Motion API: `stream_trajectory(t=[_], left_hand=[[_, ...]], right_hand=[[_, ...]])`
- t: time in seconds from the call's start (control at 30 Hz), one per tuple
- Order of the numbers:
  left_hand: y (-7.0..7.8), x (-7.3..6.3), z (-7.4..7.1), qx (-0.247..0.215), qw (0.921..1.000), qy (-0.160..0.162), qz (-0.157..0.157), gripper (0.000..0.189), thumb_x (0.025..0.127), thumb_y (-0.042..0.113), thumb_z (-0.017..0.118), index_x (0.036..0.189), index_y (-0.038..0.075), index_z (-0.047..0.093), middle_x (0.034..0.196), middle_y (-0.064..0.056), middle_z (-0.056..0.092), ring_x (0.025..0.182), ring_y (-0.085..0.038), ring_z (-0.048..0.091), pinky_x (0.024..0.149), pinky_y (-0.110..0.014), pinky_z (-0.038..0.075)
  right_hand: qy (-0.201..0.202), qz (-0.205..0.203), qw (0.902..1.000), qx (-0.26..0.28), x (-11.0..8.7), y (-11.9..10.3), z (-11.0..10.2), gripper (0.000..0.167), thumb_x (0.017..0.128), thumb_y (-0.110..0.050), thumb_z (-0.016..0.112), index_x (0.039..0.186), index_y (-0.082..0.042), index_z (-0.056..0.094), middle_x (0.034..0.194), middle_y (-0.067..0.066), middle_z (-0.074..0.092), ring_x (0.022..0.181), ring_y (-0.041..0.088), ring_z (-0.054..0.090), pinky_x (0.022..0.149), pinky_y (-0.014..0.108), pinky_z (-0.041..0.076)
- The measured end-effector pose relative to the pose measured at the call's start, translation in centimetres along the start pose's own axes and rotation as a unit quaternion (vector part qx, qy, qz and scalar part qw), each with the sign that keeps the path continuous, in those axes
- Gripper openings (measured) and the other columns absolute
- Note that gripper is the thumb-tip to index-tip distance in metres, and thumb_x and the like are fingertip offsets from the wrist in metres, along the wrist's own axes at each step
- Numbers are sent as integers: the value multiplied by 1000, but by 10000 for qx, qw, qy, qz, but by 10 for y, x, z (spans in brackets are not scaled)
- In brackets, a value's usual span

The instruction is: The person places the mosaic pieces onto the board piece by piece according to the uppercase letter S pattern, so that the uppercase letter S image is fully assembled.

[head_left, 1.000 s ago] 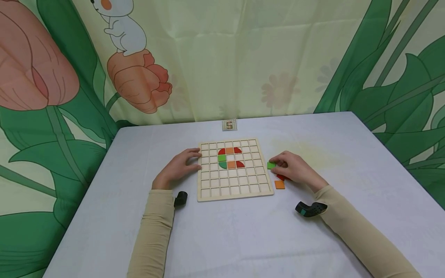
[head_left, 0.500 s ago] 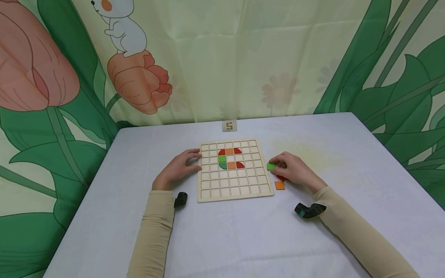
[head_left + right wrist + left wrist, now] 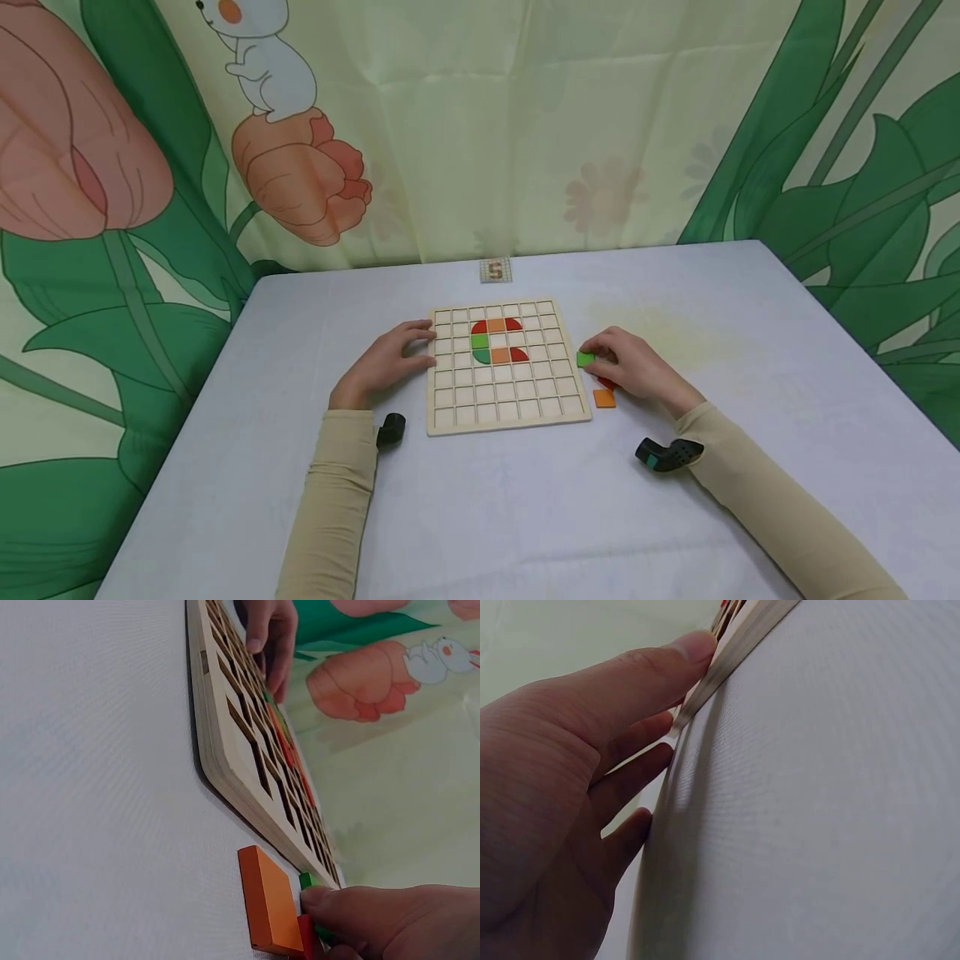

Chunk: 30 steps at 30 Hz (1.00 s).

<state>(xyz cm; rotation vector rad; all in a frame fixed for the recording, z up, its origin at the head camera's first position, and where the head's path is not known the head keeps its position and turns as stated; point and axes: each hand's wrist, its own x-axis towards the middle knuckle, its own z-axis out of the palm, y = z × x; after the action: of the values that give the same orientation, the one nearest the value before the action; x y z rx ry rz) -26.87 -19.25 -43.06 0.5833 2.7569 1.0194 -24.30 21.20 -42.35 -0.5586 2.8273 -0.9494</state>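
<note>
My right hand (image 3: 637,367) pinches a bright green square tile (image 3: 585,359) lying at the right side of a wooden grid board (image 3: 510,410). In the right wrist view the thumb (image 3: 319,898) lies against that tile, much of which is hidden. A red piece (image 3: 606,383) shows partly under the fingers, and an orange square tile (image 3: 604,398) lies just nearer. At the board's left edge, my left hand (image 3: 382,362) rests its thumb and relaxed fingertips on the rim. Several red, orange and green pieces form a curved figure in the grid, such as an orange one (image 3: 496,325).
Behind the board lies a small card (image 3: 495,270) with a figure on a grid. A white cloth covers the table (image 3: 525,517). A printed curtain (image 3: 465,125) hangs behind the table's far edge.
My right fingers have shifted slightly and hide more of the red piece. The left hand, the board and its pieces stay where they were.
</note>
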Motion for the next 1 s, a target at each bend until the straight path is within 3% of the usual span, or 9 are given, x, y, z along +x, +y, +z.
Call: stream_trajectory(t=[0.47,1.0], left_hand=[[0,0,-1,25,9999,-31,121,51,92,24,71,135,3,56,152,-10,39,142,-29,31,115,-46,27],[1,-1,-2,-24,9999,-35,125,51,91,25,71,135,4,57,151,-9,41,142,-28,32,115,-45,28]], right_hand=[[256,-109,9996,-8,0,-3,-3,32,94,-7,64,125,2,60,112,14,60,96,26,57,86,42,49],[379,-193,9991,85,7,-21,1,30,94,-10,66,122,0,64,117,14,59,102,29,60,90,45,52]])
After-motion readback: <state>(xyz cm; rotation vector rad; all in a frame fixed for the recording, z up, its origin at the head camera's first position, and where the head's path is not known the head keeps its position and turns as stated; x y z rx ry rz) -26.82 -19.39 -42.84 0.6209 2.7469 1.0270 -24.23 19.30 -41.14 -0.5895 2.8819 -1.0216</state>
